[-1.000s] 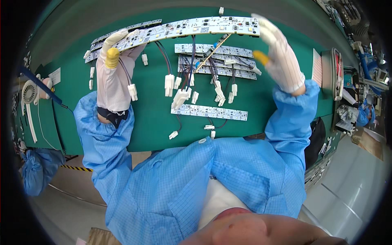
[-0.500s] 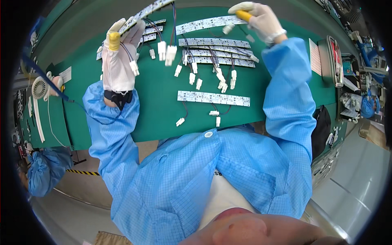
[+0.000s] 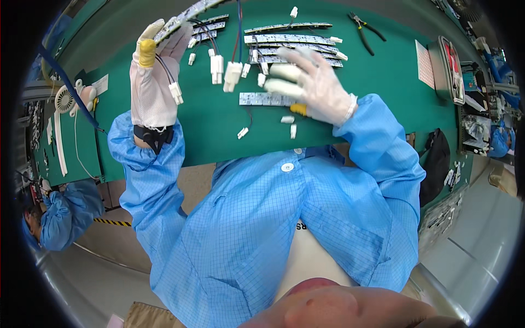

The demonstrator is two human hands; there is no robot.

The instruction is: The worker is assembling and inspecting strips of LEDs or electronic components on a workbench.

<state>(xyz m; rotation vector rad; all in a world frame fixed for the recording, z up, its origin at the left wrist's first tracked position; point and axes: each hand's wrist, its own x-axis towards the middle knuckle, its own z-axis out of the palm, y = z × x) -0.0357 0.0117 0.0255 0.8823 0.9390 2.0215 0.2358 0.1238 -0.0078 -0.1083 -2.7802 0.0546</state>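
My gloved left hand, with a yellow covering on the thumb, is closed on an LED circuit board strip raised over the far left of the bench. Wires with white plugs dangle beneath that strip. My right hand, also gloved, is slightly blurred, its fingers apart and pointing left. It is over the right part of a single LED strip on the near bench, partly hiding it; contact cannot be made out. Just beyond lies a row of several LED strips with white connectors.
Black-handled pliers lie at the far right of the green bench. More strips rest beyond my left hand. A metal tin stands at the right edge, a small white fan at the left. Another person's blue sleeve shows at lower left.
My right hand has come nearer and leftward, from the far strip to above the near one. The pliers now show at the far right. My left hand keeps its raised strip; the view has shifted slightly.
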